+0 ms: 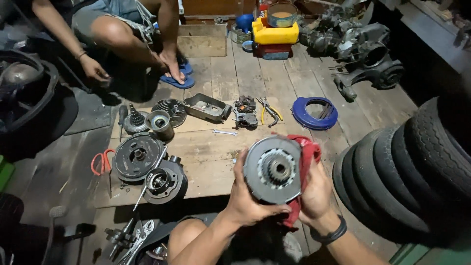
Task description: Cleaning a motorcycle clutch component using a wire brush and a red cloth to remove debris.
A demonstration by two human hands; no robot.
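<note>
Head view: the left hand (pixel 248 196) cups the near edge of a round clutch assembly (pixel 273 170), fingers curled under its rim and thumb along the lower face, closed firmly on it. The right hand (pixel 316 189) is closed too, pressing a red rag (pixel 306 162) against the far side of the disc, with a dark band on that wrist. Both forearms rise from below, bent inward, holding the part upright and facing the camera above a bare knee.

The part looks heavy and greasy; if the rag slides under the right hand, the disc could slip and drop onto the leg or the wooden board (pixel 206 162) just beyond the left hand.

Further out past the left hand lie a flywheel (pixel 137 157), a cylinder (pixel 164 184) and red scissors (pixel 101 162); beyond both hands, yellow-handled pliers (pixel 270 112) and a blue ring cover (pixel 314 113). Another person's hand (pixel 94 68) rests well apart.
</note>
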